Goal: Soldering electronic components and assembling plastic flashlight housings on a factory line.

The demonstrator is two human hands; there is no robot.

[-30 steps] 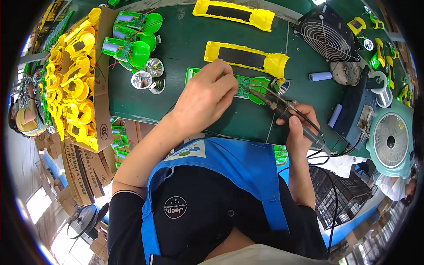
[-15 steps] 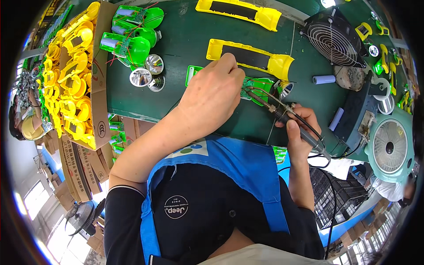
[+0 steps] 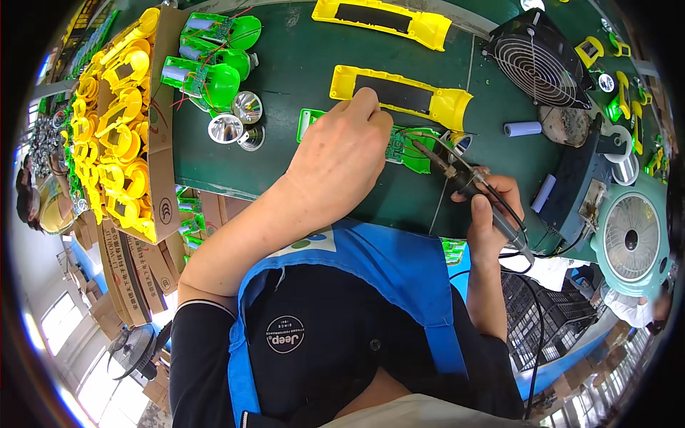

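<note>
Head view: the green casing (image 3: 422, 161) lies open on the table (image 3: 292, 68), straight in front of the person, its board (image 3: 394, 148) face up inside. The iron (image 3: 465, 187) slants in from the right, tip over the board's right part; I can't make out whether it touches. The right hand (image 3: 488, 238) has a closed grip around the iron's handle, thumb along it. The left hand (image 3: 341, 146) arches over the middle of the casing, fingers bent down; the fingertips are hidden from me, so I can't tell how far open that grip is or whether it pinches anything.

I'd judge this piece partway along: the board is in place, and the joints near the tip seem to be the step in hand. A reflector (image 3: 462, 147) sits close by the casing's right end; whether it is wired on, I can't tell. No cover is on yet: one yellow cover (image 3: 457, 108) lies just behind the casing, a second cover (image 3: 428, 31) farther back.

Off to the left, three more casings (image 3: 222, 87) sit together, also uncovered, so they look unfinished too. Beside them lie three loose reflectors (image 3: 226, 128), and past those stands a carton (image 3: 164, 135) of yellow parts (image 3: 134, 171). Over right are a loose cell (image 3: 523, 128) and a black fan (image 3: 531, 64).
</note>
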